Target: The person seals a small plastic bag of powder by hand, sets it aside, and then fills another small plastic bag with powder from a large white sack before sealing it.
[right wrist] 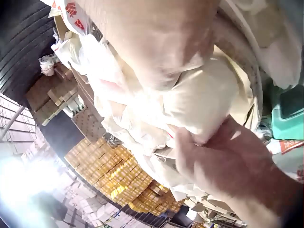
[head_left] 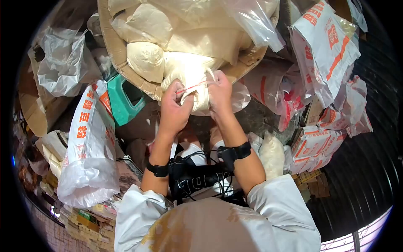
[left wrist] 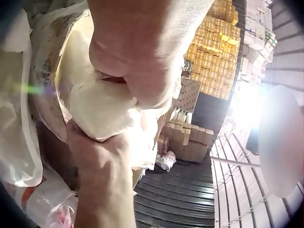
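Observation:
A cream-coloured filled plastic bag (head_left: 191,69) lies at the near rim of a large cardboard drum (head_left: 119,54), its gathered neck toward the person. The left hand (head_left: 175,103) pinches a thin red-and-white tie at the neck's left side. On the right side the right hand (head_left: 220,92) grips the twisted plastic of the neck. In the left wrist view the bag (left wrist: 102,107) bulges between both hands. The right wrist view shows the bag (right wrist: 202,97) with the left hand (right wrist: 228,156) curled at its edge. Part of the tie is hidden by fingers.
Other cream bags (head_left: 145,61) fill the drum. A green plastic container (head_left: 126,107) and a white printed sack (head_left: 90,134) stand at left. More printed sacks (head_left: 321,50) hang at right, above a small filled bag (head_left: 272,155). Stacked yellow boxes (left wrist: 213,52) show in the left wrist view.

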Motion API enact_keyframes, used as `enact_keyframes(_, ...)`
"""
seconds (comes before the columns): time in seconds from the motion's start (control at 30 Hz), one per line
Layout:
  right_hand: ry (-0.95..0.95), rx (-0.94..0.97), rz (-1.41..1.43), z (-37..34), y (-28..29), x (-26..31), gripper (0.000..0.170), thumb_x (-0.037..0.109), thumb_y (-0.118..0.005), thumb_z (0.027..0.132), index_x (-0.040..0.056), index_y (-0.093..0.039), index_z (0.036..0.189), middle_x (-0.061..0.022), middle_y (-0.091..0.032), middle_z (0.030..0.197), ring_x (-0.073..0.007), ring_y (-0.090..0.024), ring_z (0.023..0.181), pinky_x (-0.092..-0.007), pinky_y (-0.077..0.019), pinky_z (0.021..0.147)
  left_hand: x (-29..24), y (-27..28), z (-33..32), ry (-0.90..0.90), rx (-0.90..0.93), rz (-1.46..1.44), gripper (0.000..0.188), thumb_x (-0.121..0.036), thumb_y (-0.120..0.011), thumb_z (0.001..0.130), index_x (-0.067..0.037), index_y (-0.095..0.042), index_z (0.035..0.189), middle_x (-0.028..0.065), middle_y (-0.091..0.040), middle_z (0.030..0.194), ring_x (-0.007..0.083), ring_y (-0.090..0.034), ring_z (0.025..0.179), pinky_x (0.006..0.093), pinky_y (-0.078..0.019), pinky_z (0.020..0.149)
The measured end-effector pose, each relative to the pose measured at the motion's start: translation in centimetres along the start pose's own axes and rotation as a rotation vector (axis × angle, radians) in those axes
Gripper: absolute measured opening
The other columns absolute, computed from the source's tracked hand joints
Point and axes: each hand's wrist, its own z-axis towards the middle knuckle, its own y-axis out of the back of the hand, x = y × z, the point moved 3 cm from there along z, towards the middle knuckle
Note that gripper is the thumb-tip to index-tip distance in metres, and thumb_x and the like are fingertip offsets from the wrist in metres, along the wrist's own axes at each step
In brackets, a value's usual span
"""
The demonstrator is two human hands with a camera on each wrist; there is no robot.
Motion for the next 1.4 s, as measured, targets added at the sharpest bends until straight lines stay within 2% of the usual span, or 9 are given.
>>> enact_keyframes(0.17,-0.173,0.409,0.106,-1.8,-0.5,1.2,0.037,0.001,-0.065,0.086,0.0052,-0.039,0.112,-0.0065,-0.059,0.098,-0.012,-0.057,0.091,-0.0287,-0.0491,0.078,0.7,1.6,1.4,-0.064,-0.358,0.284,0.02,0.006,-0.055,0.075,-0.003,-0.037,0.071,-0.0016,-0.035,0.066,0.0074,-0.035,0.066,0.0262,-0.0347,0.056)
enact_keyframes(0.3,0.088,0.198,-0.151,-1.5,-2.1,0.0,0.03,-0.002,-0.065,0.082,0.0037,-0.044,0.103,-0.0051,-0.059,0.089,-0.0136,-0.058,0.081,-0.0309,-0.0479,0.068,-0.2,1.7,2.9,-0.147,-0.582,0.373,0.024,0.007,-0.055,0.07,-0.002,-0.033,0.065,-0.0019,-0.03,0.06,0.0075,-0.03,0.061,0.029,-0.0316,0.05)
enact_keyframes(0.6,0.331,-0.153,-0.751,-2.3,-2.0,7.1,0.016,0.008,-0.069,0.079,-0.0024,-0.058,0.084,-0.0149,-0.055,0.063,-0.0274,-0.048,0.058,-0.0388,-0.0443,0.06,-3.8,1.7,1.4,0.056,-0.253,0.155,0.028,0.005,-0.058,0.078,-0.008,-0.036,0.065,-0.0072,-0.037,0.066,0.0032,-0.033,0.064,0.0236,-0.0281,0.051)
enact_keyframes(0.77,0.373,-0.1,-0.896,-1.8,-0.7,8.7,0.016,0.006,-0.064,0.081,-0.0013,-0.049,0.082,-0.0208,-0.053,0.067,-0.0384,-0.05,0.061,-0.0396,-0.0454,0.061,-5.0,3.0,2.9,-0.192,-0.244,0.815,0.009,0.005,-0.054,0.072,0.0,-0.047,0.074,0.0186,-0.048,0.064,0.0361,-0.041,0.057,0.0373,-0.0401,0.056)
enact_keyframes(0.87,0.375,-0.083,-0.933,-1.1,-0.4,8.3,0.013,0.006,-0.061,0.081,0.0013,-0.051,0.088,-0.0209,-0.057,0.072,-0.0434,-0.055,0.067,-0.044,-0.048,0.066,-4.0,2.4,3.4,-0.326,-0.359,0.802,0.01,0.005,-0.054,0.072,0.0,-0.048,0.077,0.0179,-0.051,0.065,0.0358,-0.045,0.057,0.0385,-0.041,0.056)
enact_keyframes(0.97,0.251,-0.04,-1.017,-1.4,-0.7,9.3,0.017,0.013,-0.065,0.081,0.0044,-0.055,0.092,-0.0196,-0.063,0.076,-0.0428,-0.062,0.075,-0.0497,-0.0489,0.071,-0.5,2.9,2.6,-0.032,-0.412,0.319,0.01,0.006,-0.053,0.073,-0.002,-0.047,0.077,0.0074,-0.045,0.063,0.0161,-0.042,0.057,0.032,-0.0361,0.053)
enact_keyframes(1.07,0.292,0.015,-1.021,-2.0,-1.8,9.7,0.025,0.018,-0.072,0.079,0.0038,-0.056,0.092,-0.0112,-0.054,0.068,-0.0256,-0.053,0.061,-0.0366,-0.0466,0.063,0.5,2.0,2.3,0.033,-0.455,0.251,0.009,0.005,-0.051,0.072,-0.002,-0.045,0.071,0.0016,-0.037,0.061,0.0073,-0.036,0.061,0.0284,-0.0312,0.052)
enact_keyframes(1.13,0.321,-0.004,-1.171,-1.1,-1.8,8.3,0.025,0.018,-0.071,0.077,0.0057,-0.06,0.096,-0.0174,-0.063,0.075,-0.0364,-0.063,0.072,-0.0441,-0.05,0.069,2.0,1.7,2.8,0.016,-0.437,0.278,0.01,0.005,-0.05,0.071,-0.001,-0.044,0.068,0.0015,-0.036,0.059,0.0073,-0.035,0.061,0.029,-0.0307,0.052)
enact_keyframes(1.4,0.33,-0.051,-1.371,0.9,-1.6,5.6,0.024,0.007,-0.064,0.074,0.0057,-0.062,0.098,-0.0251,-0.068,0.081,-0.0455,-0.066,0.082,-0.0531,-0.0523,0.075,0.9,2.1,3.5,0.014,-0.475,0.831,0.007,0.0,-0.055,0.069,-0.001,-0.048,0.068,0.0228,-0.049,0.063,0.0434,-0.042,0.058,0.0462,-0.0386,0.056)
